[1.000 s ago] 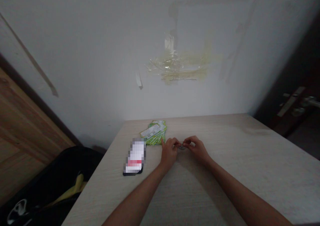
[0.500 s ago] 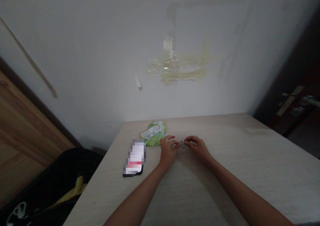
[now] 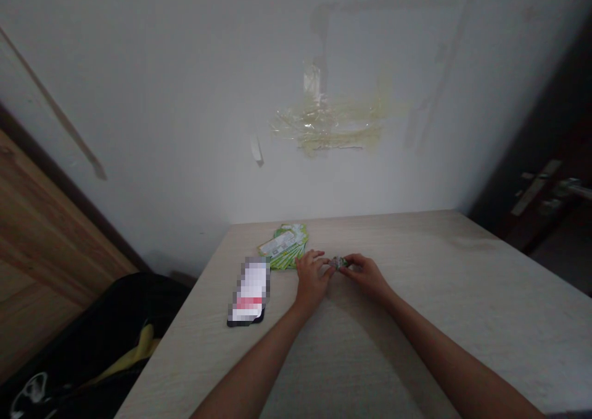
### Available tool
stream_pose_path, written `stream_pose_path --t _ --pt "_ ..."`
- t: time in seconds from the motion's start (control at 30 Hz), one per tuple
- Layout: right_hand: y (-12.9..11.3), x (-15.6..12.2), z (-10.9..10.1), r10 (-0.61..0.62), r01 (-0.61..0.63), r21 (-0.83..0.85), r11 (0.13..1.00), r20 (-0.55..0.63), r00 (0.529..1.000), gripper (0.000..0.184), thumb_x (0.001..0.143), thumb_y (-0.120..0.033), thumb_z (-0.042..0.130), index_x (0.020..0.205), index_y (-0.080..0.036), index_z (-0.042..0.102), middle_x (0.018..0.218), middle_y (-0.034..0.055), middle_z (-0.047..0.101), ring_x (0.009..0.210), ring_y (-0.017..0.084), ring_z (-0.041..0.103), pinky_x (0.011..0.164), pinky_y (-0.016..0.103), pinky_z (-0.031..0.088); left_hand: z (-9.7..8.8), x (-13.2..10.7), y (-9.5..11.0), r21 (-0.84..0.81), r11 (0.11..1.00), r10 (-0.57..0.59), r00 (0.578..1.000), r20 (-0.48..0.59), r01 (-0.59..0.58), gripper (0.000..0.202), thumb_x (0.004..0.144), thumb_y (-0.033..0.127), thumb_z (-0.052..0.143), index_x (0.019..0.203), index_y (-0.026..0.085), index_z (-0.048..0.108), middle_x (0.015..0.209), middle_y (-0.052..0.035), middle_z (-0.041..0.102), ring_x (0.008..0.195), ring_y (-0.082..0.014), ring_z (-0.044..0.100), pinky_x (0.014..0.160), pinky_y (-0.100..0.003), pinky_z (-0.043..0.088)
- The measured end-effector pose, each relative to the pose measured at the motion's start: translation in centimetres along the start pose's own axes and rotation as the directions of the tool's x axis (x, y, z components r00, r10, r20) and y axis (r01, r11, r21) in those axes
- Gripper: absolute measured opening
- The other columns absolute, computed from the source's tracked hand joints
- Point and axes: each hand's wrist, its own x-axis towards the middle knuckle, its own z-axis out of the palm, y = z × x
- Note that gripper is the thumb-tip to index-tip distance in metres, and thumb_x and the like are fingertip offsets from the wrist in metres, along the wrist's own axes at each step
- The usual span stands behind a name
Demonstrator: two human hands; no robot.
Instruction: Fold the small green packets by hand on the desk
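Note:
My left hand and my right hand meet over a pale wooden table. Between their fingertips sits a small greyish object that I cannot make out; both hands pinch it. Just left of my left hand lies a fanned stack of green and white packets. A phone with a lit screen lies further left on the table.
A white wall with old tape residue rises right behind the table. A black bag with something yellow in it sits on the floor at the left. A dark door with a metal handle stands at the right.
Both hands have shifted slightly away from me with the small object still between them. The view has barely moved.

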Motion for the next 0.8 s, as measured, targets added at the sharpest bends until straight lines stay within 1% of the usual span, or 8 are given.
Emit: stream_pose_path --t 0.17,0.3,0.4,0.53,0.6,0.7,0.8 --pt "-0.31 -0.03 0.18 -0.002 0.002 0.024 1.000 0.033 0.999 0.023 0.077 -0.039 0.064 0.088 -0.019 0.069 0.085 0.0050 0.071 0.082 0.021 0.064 0.077 0.032 0.047 0.10 -0.21 0.14 -0.011 1.000 0.007 1.000 -0.001 -0.007 0.004 0.077 0.026 0.072 0.078 0.023 0.070 0.118 -0.0041 0.063 0.123 -0.0254 0.047 0.112 -0.055 0.017" --pt "0.04 0.04 0.42 0.013 -0.013 0.021 1.000 0.014 1.000 0.023 0.076 -0.038 0.064 0.088 -0.019 0.069 0.084 0.0046 0.070 0.080 0.020 0.063 0.076 0.032 0.047 -0.22 -0.21 0.25 -0.020 1.000 0.000 1.000 0.012 0.000 0.003 0.077 0.024 0.072 0.077 0.022 0.069 0.119 -0.0046 0.062 0.123 -0.0249 0.047 0.112 -0.056 0.017" --pt "0.46 0.13 0.47 0.034 -0.034 0.008 0.999 0.003 0.999 0.027 0.073 -0.038 0.067 0.090 -0.019 0.069 0.087 0.0051 0.070 0.081 0.021 0.063 0.076 0.033 0.048 -0.38 -0.17 0.20 -0.023 1.000 -0.014 1.000 0.013 0.014 0.003 0.076 0.025 0.072 0.076 0.022 0.071 0.118 -0.0044 0.062 0.122 -0.0253 0.048 0.112 -0.056 0.017" --pt "0.44 0.04 0.42 0.059 -0.058 0.053 0.997 -0.016 0.998 0.031 0.069 -0.038 0.070 0.092 -0.018 0.069 0.089 0.0067 0.072 0.083 0.022 0.064 0.076 0.035 0.049 -0.51 -0.16 0.14 -0.019 0.999 -0.027 1.000 0.013 0.027 0.004 0.075 0.028 0.073 0.075 0.024 0.072 0.117 -0.0044 0.063 0.121 -0.0259 0.048 0.111 -0.056 0.018" --pt "0.17 -0.07 0.39 0.059 -0.057 0.090 0.994 -0.021 0.998 0.031 0.069 -0.039 0.070 0.092 -0.018 0.069 0.091 0.0073 0.072 0.083 0.022 0.065 0.077 0.035 0.050 -0.57 -0.17 0.13 -0.013 1.000 -0.026 1.000 0.013 0.026 0.003 0.075 0.028 0.074 0.075 0.025 0.073 0.117 -0.0042 0.062 0.121 -0.0259 0.048 0.111 -0.055 0.019" --pt "-0.11 -0.14 0.46 0.037 -0.036 0.096 0.995 -0.004 0.999 0.029 0.072 -0.038 0.068 0.093 -0.018 0.068 0.091 0.0071 0.072 0.084 0.021 0.065 0.078 0.034 0.049 -0.58 -0.21 0.08 0.000 1.000 -0.020 1.000 0.004 0.020 0.002 0.074 0.027 0.074 0.074 0.026 0.073 0.116 -0.0036 0.062 0.121 -0.0257 0.048 0.111 -0.056 0.018" --pt "-0.03 -0.02 0.70 0.031 -0.032 0.083 0.996 0.010 0.999 0.026 0.073 -0.036 0.066 0.092 -0.019 0.066 0.087 0.0053 0.071 0.077 0.019 0.064 0.072 0.031 0.049 -0.47 -0.26 0.03 0.009 1.000 -0.013 1.000 0.006 0.013 0.003 0.075 0.028 0.074 0.074 0.026 0.073 0.115 -0.0032 0.063 0.120 -0.0257 0.049 0.111 -0.057 0.015"
